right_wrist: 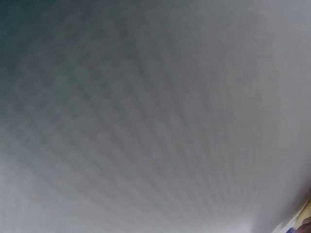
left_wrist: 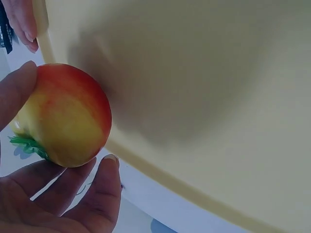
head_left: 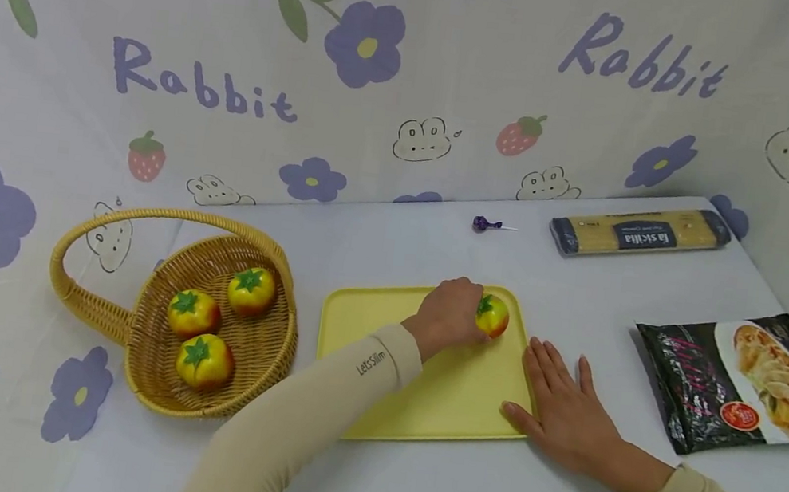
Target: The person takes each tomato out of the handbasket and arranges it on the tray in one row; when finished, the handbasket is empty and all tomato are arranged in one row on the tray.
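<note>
My left hand [head_left: 454, 314] grips a yellow-and-red toy fruit [head_left: 494, 317] with a green leafy top, over the far right corner of a yellow tray [head_left: 422, 393]. In the left wrist view, thumb and fingers curve around the toy fruit [left_wrist: 70, 116], and a broad shadow falls on the tray [left_wrist: 218, 97]. My right hand [head_left: 568, 412] lies palm down with fingers spread along the tray's right edge, thumb tip at the rim. The right wrist view is filled almost wholly by a blurred pale surface [right_wrist: 160, 121].
On the left stands a wicker basket [head_left: 259, 364] with a tall handle, three similar toy fruits [head_left: 205, 362] inside. A lollipop [head_left: 486, 224] and a pasta pack [head_left: 641, 233] lie at the back. A black food packet [head_left: 698, 382] lies at the right.
</note>
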`<act>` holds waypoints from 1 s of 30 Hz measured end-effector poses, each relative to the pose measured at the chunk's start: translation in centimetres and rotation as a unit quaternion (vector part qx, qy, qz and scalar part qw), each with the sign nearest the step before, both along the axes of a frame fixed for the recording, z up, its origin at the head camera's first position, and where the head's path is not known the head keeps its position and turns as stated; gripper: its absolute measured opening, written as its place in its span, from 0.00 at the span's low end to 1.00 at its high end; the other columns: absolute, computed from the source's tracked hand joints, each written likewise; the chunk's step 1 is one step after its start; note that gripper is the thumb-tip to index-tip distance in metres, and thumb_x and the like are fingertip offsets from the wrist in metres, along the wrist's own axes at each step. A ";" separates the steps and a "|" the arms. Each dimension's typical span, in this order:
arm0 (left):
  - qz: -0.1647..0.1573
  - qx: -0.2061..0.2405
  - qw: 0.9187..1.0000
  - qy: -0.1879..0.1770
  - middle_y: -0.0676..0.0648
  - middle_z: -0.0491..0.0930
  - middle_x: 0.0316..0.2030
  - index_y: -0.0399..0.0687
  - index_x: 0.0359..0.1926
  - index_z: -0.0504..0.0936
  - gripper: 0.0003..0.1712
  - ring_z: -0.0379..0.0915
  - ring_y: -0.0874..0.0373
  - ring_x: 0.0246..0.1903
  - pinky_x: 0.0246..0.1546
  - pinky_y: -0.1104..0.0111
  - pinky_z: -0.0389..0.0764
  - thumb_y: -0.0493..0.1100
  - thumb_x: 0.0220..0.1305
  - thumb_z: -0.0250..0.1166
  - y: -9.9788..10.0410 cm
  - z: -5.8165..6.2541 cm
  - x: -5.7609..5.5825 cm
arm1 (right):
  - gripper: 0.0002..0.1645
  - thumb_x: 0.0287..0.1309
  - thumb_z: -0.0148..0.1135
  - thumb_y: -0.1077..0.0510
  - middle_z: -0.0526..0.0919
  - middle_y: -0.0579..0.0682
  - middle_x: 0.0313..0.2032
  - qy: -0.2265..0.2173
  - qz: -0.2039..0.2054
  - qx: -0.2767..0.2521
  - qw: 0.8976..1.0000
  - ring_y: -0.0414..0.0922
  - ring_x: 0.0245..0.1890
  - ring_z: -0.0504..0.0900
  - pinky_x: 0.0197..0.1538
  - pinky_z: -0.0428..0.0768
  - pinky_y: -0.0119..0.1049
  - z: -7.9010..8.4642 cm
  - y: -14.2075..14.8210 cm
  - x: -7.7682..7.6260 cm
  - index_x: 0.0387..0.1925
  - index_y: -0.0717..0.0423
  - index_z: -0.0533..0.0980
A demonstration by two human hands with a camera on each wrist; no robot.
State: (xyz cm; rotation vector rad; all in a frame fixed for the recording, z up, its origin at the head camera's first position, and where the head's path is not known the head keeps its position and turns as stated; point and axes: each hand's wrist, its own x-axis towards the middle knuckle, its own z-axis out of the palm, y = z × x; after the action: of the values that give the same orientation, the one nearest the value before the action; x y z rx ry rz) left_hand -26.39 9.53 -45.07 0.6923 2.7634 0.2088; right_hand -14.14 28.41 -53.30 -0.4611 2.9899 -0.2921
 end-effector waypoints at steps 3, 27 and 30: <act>0.000 0.005 1.000 -0.003 0.50 0.78 0.44 0.47 0.53 0.77 0.32 0.73 0.59 0.41 0.48 0.70 0.77 0.59 0.53 0.70 0.1 -0.1 0.1 | 0.56 0.63 0.41 0.27 0.42 0.58 0.76 -0.002 -0.002 0.000 1.000 0.56 0.75 0.41 0.70 0.35 0.65 0.2 0.2 0.1 0.74 0.63 0.44; 0.009 0.012 1.000 -0.016 0.46 0.72 0.60 0.45 0.70 0.61 0.49 0.71 0.54 0.57 0.61 0.65 0.72 0.61 0.54 0.69 0.5 -0.2 -0.2 | 0.56 0.63 0.39 0.26 0.41 0.57 0.76 -0.009 0.000 0.029 1.000 0.56 0.76 0.40 0.70 0.37 0.66 0.2 0.1 0.0 0.75 0.61 0.43; 0.009 0.017 1.000 -0.018 0.45 0.71 0.62 0.46 0.71 0.59 0.52 0.71 0.53 0.57 0.61 0.65 0.72 0.63 0.53 0.69 0.2 -0.2 -0.2 | 0.56 0.63 0.40 0.26 0.41 0.57 0.76 -0.013 0.000 0.026 1.000 0.57 0.75 0.41 0.69 0.38 0.67 0.4 -0.1 0.0 0.74 0.61 0.43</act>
State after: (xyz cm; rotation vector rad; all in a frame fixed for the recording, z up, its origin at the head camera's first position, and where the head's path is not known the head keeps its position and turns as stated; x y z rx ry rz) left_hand -26.63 9.76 -45.25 0.6648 2.7391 0.2701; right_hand -14.17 28.34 -52.90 -0.4490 2.9642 -0.2177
